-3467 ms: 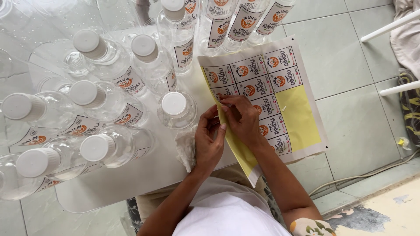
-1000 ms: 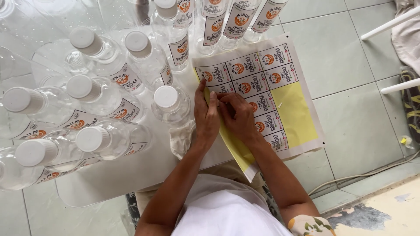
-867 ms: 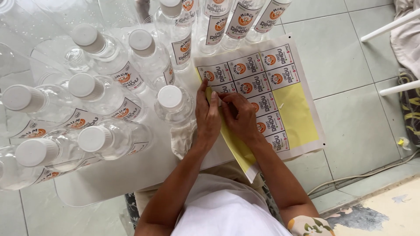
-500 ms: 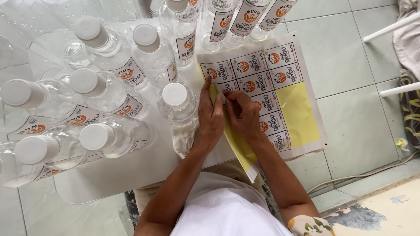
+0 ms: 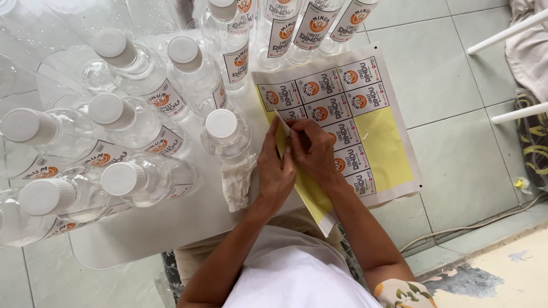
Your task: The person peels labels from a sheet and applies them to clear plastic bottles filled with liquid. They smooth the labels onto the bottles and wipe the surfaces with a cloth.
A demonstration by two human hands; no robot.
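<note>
A sticker sheet [image 5: 379, 145] with yellow backing and several white-and-orange labels lies over the right edge of a glass table [image 5: 171, 228]. My left hand [image 5: 275, 171] presses flat on the sheet's left part. My right hand [image 5: 311, 148] pinches the lifted corner of one label [image 5: 283, 122] near the sheet's left column. Just left of my hands stands an unlabelled clear bottle [image 5: 227, 134] with a white cap, and a crumpled white tissue [image 5: 237, 182] lies below it.
Several clear white-capped bottles with labels [image 5: 137, 122] crowd the table's left and far side. Pale floor tiles [image 5: 456, 159] lie to the right, with white chair legs [image 5: 508, 34], draped cloth [image 5: 534, 45] and a cable [image 5: 485, 222] on the floor.
My hands shifted from the sheet's lower middle up to its left column. The right fingers have lifted a label's corner off the backing, and the left hand has settled flat beside it.
</note>
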